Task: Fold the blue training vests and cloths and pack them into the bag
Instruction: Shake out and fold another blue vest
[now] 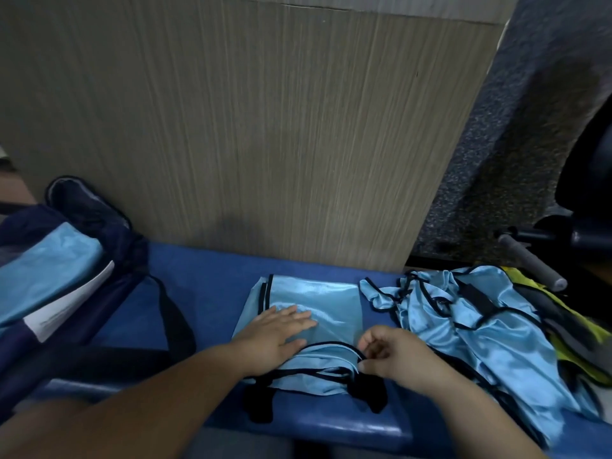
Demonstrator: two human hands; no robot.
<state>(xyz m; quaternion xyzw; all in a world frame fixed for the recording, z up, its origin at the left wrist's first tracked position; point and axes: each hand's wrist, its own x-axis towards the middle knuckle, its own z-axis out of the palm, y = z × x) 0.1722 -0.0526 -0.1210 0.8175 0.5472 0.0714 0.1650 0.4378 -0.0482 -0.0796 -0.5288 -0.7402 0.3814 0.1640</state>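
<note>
On the bench [212, 293], the bag [99, 220] is seen at nine o'clock, the pile [496, 342] at four, and the vest [331, 299] at six is pressed flat by the spread left hand [278, 332], its trim [331, 343] pinched by the right hand [387, 356].

Wood-grain panel [265, 127] behind blue padded bench [212, 293], grey bar [530, 265] and black chair [589, 180] at far right

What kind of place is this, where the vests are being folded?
Probably a gym or sports changing room, not certain: a blue padded bench, a pile of training vests beside the vest that the left hand presses and the right hand pinches, and a navy bag.
</note>
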